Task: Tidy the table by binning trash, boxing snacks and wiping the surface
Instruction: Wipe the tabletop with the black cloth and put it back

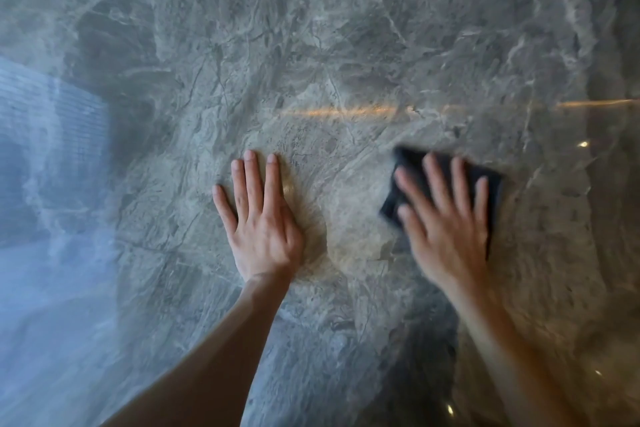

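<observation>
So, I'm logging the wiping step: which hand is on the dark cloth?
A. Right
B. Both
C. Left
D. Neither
A: the right hand lies spread on the cloth; the left hand rests flat on the bare table.

The table (311, 62) is grey marble with pale veins; the cloth (412, 163) is black.

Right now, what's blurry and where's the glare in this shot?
Head view: the right hand and the dark cloth under it are motion-blurred, while the left hand is sharp; a pale blue reflection washes out the left of the marble tabletop, and an orange streak of light crosses it above the hands.
</observation>
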`<control>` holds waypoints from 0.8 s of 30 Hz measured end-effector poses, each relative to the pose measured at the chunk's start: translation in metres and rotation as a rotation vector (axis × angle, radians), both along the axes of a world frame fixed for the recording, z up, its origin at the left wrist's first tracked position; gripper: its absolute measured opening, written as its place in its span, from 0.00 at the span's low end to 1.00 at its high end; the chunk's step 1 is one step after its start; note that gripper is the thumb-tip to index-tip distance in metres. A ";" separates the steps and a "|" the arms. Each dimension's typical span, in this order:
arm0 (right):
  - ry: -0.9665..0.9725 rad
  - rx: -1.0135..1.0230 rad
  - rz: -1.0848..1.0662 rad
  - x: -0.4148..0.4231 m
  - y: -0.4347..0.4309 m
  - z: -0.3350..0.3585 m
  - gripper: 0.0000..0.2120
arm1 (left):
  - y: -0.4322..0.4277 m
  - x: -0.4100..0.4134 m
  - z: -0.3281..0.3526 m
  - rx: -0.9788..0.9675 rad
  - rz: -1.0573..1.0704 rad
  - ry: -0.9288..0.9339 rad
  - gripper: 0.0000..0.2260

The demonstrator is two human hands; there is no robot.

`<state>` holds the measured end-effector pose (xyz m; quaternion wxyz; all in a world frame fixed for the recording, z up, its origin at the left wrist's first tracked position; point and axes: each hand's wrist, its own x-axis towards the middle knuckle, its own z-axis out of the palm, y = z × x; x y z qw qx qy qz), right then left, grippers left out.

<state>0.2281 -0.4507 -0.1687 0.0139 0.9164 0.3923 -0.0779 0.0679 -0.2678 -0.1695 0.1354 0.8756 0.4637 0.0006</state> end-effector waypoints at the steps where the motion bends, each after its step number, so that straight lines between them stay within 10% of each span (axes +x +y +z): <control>1: -0.011 0.012 -0.137 0.020 0.015 0.000 0.24 | 0.000 0.000 0.000 0.002 -0.001 -0.001 0.30; 4: 0.005 0.108 -0.318 0.049 0.090 0.003 0.24 | 0.001 0.000 -0.001 0.004 0.002 0.000 0.31; 12: 0.118 0.109 0.397 -0.063 0.019 0.000 0.25 | 0.000 -0.001 0.002 -0.018 0.004 0.003 0.29; 20: -0.015 0.045 -0.321 0.085 0.047 0.003 0.25 | 0.000 0.000 0.000 -0.012 0.006 0.008 0.29; 24: -0.004 0.103 -0.058 0.077 0.135 0.003 0.26 | 0.000 -0.001 0.001 -0.017 0.003 0.006 0.29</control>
